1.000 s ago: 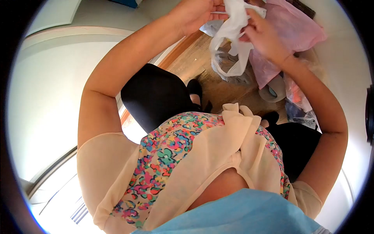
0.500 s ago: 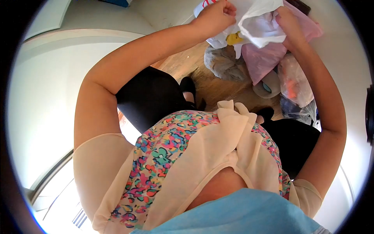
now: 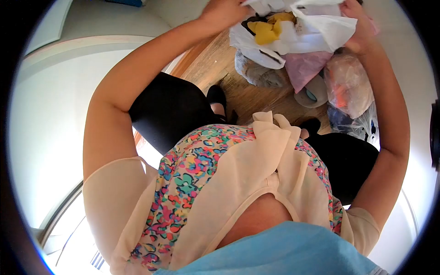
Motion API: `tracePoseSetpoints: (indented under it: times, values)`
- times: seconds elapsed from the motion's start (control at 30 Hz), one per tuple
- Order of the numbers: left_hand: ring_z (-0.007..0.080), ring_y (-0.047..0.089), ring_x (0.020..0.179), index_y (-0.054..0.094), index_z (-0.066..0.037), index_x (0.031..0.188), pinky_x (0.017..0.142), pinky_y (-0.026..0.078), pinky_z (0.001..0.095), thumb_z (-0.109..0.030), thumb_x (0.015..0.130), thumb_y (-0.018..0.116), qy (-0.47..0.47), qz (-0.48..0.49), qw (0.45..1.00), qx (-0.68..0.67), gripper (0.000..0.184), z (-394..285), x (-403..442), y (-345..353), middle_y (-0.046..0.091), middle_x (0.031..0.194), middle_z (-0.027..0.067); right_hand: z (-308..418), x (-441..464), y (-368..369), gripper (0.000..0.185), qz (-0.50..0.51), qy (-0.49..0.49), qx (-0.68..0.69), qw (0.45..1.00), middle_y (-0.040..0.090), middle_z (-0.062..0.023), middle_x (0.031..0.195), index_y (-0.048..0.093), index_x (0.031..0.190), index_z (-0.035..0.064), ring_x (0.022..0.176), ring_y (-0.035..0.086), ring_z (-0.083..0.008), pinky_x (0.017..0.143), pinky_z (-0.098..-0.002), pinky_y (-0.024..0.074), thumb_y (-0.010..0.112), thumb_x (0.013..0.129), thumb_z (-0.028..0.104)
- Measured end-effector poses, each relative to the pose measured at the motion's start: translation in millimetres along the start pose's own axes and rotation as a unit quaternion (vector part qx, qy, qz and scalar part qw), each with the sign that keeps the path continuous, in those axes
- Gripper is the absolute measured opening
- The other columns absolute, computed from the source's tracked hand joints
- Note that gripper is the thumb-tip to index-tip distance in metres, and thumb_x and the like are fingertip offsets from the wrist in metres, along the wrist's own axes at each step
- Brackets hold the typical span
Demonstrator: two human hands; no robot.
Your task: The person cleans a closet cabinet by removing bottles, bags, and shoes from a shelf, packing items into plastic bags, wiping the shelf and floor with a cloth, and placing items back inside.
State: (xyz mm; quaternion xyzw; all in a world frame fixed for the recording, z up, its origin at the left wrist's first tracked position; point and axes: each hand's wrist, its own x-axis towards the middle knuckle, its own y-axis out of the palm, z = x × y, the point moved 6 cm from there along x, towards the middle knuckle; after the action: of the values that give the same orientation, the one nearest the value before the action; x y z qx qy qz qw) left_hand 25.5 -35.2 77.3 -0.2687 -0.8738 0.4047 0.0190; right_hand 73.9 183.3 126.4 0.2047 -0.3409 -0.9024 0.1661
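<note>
Currently | left hand [image 3: 225, 11], right hand [image 3: 360, 28] apart at opposite edges of white bag [image 3: 323, 35] — can't tell finger closure | likely light, floppy, slippery — grip edges

Wooden floor [image 3: 240, 100] beneath gray ring [image 3: 304, 100], bundle [image 3: 254, 71]
</note>
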Motion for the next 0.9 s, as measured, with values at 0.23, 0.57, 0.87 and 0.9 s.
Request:
tracePoseSetpoints:
  times: [0.23, 0.57, 0.87, 0.9]
  values:
    - [0.0342, 0.065, 0.083, 0.068, -0.003, 0.093, 0.072, 0.049, 0.0412, -0.012, 0.082, 0.061, 0.056, -0.045, 0.989, 0.127, 0.017, -26, -28, -68, 0.067, 0.089, 0.019, 38, -52, -123, 0.04, -0.216, -0.005, -0.238, 0.947, 0.063, -0.0062, 0.124, 0.061, 0.126, 0.0024, 0.109, 0.061, -0.0127, 0.092, -0.0275, 0.0497, 0.06, 0.097, 0.03]
    - [0.0195, 0.063, 0.083, 0.065, 0.002, 0.096, 0.074, 0.048, 0.0277, 0.004, 0.085, 0.057, 0.227, -0.215, 0.947, -0.073, 0.013, -105, -100, -104, 0.064, 0.091, 0.0086, 50, -78, -118, 0.042, -0.24, 0.063, -0.309, 0.918, 0.064, -0.0072, 0.123, 0.06, 0.129, 0.0019, 0.107, 0.062, -0.0125, 0.091, -0.0271, 0.0508, 0.063, 0.096, 0.027]
    - [0.017, 0.065, 0.095, 0.066, -0.005, 0.115, 0.085, 0.053, 0.0297, -0.018, 0.102, 0.045, -0.123, -0.201, 0.929, -0.286, 0.028, -6, -108, -117, 0.068, 0.107, 0.0075, 33, -63, -100, 0.051, -0.038, 0.095, -0.358, 0.928, 0.062, -0.0082, 0.13, 0.053, 0.138, 0.0013, 0.112, 0.061, -0.0139, 0.096, -0.0284, 0.0488, 0.06, 0.096, 0.03]
    - [0.0188, 0.065, 0.099, 0.064, -0.004, 0.118, 0.088, 0.053, 0.0322, -0.022, 0.103, 0.045, -0.115, -0.166, 0.905, -0.374, 0.031, 1, -103, -113, 0.068, 0.111, 0.0086, 25, -61, -84, 0.051, -0.03, 0.088, -0.372, 0.924, 0.061, -0.008, 0.131, 0.052, 0.139, 0.0016, 0.113, 0.06, -0.014, 0.097, -0.0286, 0.0485, 0.059, 0.097, 0.03]
